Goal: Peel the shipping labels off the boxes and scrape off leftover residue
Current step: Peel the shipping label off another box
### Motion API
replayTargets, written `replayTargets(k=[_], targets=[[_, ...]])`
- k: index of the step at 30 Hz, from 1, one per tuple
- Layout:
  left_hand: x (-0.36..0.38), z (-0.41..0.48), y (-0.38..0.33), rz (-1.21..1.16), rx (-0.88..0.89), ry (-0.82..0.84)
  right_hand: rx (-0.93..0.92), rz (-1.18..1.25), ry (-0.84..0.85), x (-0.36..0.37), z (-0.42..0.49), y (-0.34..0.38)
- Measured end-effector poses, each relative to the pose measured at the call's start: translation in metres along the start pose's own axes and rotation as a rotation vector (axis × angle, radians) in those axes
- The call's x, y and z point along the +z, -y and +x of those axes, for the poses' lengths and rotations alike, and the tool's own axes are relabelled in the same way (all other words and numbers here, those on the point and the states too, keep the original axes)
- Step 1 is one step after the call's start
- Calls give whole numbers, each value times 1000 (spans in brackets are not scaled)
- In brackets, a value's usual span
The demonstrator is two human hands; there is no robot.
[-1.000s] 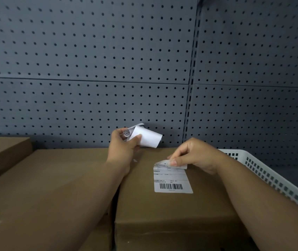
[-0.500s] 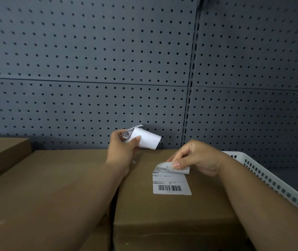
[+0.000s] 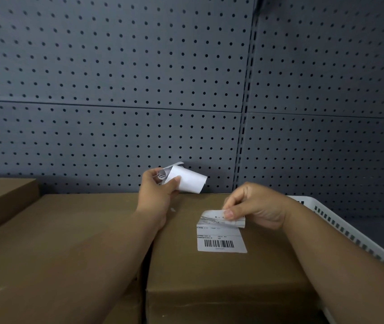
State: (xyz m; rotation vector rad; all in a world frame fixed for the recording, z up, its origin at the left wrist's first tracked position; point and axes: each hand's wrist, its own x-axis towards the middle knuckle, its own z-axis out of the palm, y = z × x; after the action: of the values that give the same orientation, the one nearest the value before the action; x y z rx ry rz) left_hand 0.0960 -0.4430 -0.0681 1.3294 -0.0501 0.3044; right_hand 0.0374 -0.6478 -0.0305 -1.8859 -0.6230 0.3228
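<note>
Two hands work over the top face of a brown cardboard box (image 3: 209,281). The right hand (image 3: 260,206) pinches the lifted far edge of the shipping label (image 3: 221,240) between thumb and curled fingers. The left hand (image 3: 158,195), raised at the box's far edge, grips a peeled label (image 3: 189,181) curled into a loose roll.

Risk, as judged from this state: a pull that is too steep or too quick may tear the thin paper across the lift line and leave the barcode half stuck down. It may also raise the cardboard's outer ply with the adhesive, which would add to the scraping that follows. The sticky roll in the left hand may catch on the box or on the freed flap.

Appearance of the label: white and rectangular, lying midway between the left and right edges of the top face, nearer its far edge than its near edge. The far part is lifted clear of the cardboard, creased and faintly streaked. The near part lies flat, with lines of small print and a barcode by its near edge.

A second box (image 3: 69,230) abuts on the left, and a white basket (image 3: 349,232) stands on the right.
</note>
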Motion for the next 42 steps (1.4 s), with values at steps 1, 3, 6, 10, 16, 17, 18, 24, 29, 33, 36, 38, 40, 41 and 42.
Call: replayTargets(k=[1,3,6,10,16,17,18,24,29,33,36,38,40,41,42], targets=[[0,-1,-1,-3,-2,1,-1,19,12,0,0,-1],[1,-2,-2,-9,-3,2,-3,59,45,-2,1,-3],[2,-4,-5,-55,-11,-9,-5,120,57,-4,2,-6],[3,-9,-10,-114,-31,-34,5,148,25,-2,2,-5],[8,-21,-13,-177,-86,-3,64,144,-63,4,1,2],[7,-23,-12,-173,-92,-6,71,125,-61,5,0,4],[6,-25,-10,-168,-99,-11,74,86,-57,7,-1,6],[6,-29,-6,-132,-94,-24,33,-138,-143,19,-13,12],[9,-32,-7,-96,-60,-10,-29,-132,-219,24,-22,4],[9,-31,-6,-83,-44,0,-71,-48,-240,28,-22,0],[9,-30,-5,-64,-41,-4,-70,-1,-238,27,-22,0],[9,-31,-5,-58,-35,-5,-71,18,-231,26,-22,-1],[9,-31,-5,-60,-34,-3,-74,42,-216,26,-23,-1],[9,-31,-5,-61,-33,-1,-76,58,-209,26,-23,-1],[8,-31,-5,-64,-31,0,-77,73,-201,25,-23,-1]])
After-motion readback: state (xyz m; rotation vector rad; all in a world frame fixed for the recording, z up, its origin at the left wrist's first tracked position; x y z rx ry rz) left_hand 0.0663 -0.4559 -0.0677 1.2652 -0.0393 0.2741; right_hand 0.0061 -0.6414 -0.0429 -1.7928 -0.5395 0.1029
